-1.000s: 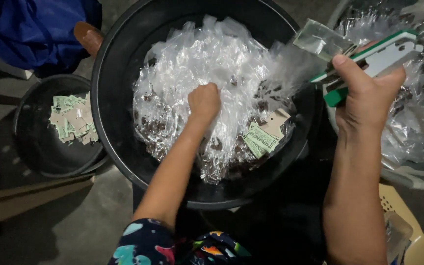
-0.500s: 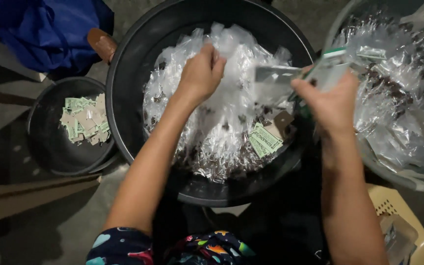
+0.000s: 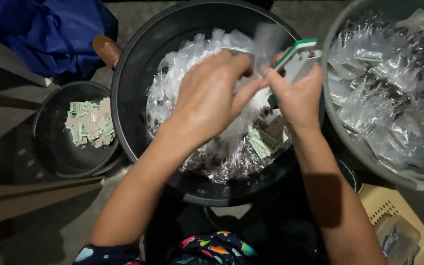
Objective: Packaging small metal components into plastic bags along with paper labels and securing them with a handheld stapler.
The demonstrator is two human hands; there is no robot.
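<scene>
Both forearms reach forward; the left hand [image 3: 212,93] pinches with fingertips, meeting the right hand [image 3: 298,95], which is closed in a grip.

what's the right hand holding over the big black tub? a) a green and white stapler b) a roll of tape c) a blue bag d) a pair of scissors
a: the right hand grips a green and white stapler above the black tub of clear packets, with the left hand meeting it.
</scene>
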